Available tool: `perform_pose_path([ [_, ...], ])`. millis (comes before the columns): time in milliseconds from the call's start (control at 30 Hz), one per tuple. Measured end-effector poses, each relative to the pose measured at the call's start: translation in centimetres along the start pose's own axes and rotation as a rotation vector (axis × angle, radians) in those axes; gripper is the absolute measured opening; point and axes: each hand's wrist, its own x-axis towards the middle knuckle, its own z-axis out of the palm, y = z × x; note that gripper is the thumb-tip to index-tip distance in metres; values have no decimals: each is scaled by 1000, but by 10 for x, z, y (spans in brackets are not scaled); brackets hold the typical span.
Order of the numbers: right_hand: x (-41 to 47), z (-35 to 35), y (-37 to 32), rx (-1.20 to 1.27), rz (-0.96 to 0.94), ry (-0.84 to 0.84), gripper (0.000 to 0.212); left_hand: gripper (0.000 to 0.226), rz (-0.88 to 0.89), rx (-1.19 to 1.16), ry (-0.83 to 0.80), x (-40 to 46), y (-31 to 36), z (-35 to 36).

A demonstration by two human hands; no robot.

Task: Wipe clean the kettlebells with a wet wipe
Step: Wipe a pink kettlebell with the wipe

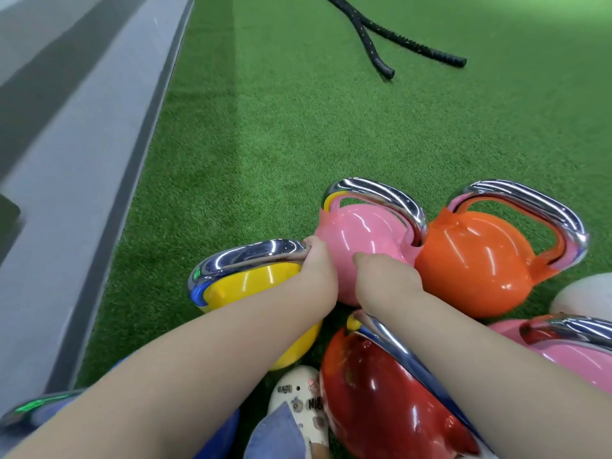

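Head view shows us crouched over a cluster of kettlebells on green turf (331,111). At far left we see a grey floor strip (66,160) bordering the turf, and a chrome handle (39,404) of a blue bell at the bottom left corner. Our left hand (314,270) curls round the chrome handle of the yellow kettlebell (251,283), fingers wrapped over the handle's right end; our left forearm crosses the yellow body. A white shoe (294,402) and a denim hem (278,435) sit below, between the yellow bell and the red kettlebell (381,392). Our right hand (384,279) rests against the pink kettlebell (361,236), one fingertip (359,258) on its side; the other fingers are hidden, so we cannot tell whether they grasp anything, and no wipe shows. Touching the pink bell on its right stands the orange kettlebell (480,260). Further right lie a second pink bell (563,346) and a white object (586,296), cut by the edge. Two black ropes (390,38) lie well apart on the turf beyond.
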Motion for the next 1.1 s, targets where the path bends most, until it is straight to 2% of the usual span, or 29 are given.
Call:
perform_pose_path([
  [33, 3, 2, -1, 34, -54, 3, 39, 38, -73, -114, 40, -5, 1, -2],
  [133, 16, 18, -2, 259, -211, 30, 30, 40, -171, -233, 224, -23, 6, 0],
  [233, 19, 21, -8, 602, -257, -32, 40, 37, -199, -338, 297, -34, 8, 12],
  [333, 24, 19, -11, 900, -246, -199, 48, 42, -347, -655, 554, -56, 15, 29],
  [433, 29, 19, -17, 1014, -205, -276, 39, 38, -382, -915, 864, -72, 46, 45],
  [500, 31, 19, -22, 1043, -175, -273, 36, 35, -333, -1320, 964, -79, 70, 52],
  [567, 34, 18, -26, 1041, -143, -294, 40, 40, -391, -1745, 874, -82, 87, 53],
  [633, 38, 19, -27, 1060, -135, -318, 44, 53, -413, -2097, 714, -78, 96, 52],
  [700, 39, 19, -29, 1051, -112, -311, 45, 66, -419, -2379, 692, -72, 96, 47],
  [800, 44, 26, -29, 1015, -97, -315, 42, 75, -310, -2749, 673, -68, 85, 38],
  [867, 47, 27, -30, 1014, -70, -332, 37, 76, -259, -2847, 662, -66, 82, 34],
  [933, 50, 30, -31, 1023, -23, -339, 35, 70, -246, -2863, 725, -62, 83, 32],
  [1000, 52, 32, -32, 1046, 3, -339, 28, 60, -304, -2822, 787, -57, 82, 32],
  [1100, 54, 35, -33, 1032, 9, -357, 22, 59, -400, -2837, 808, -50, 72, 35],
])
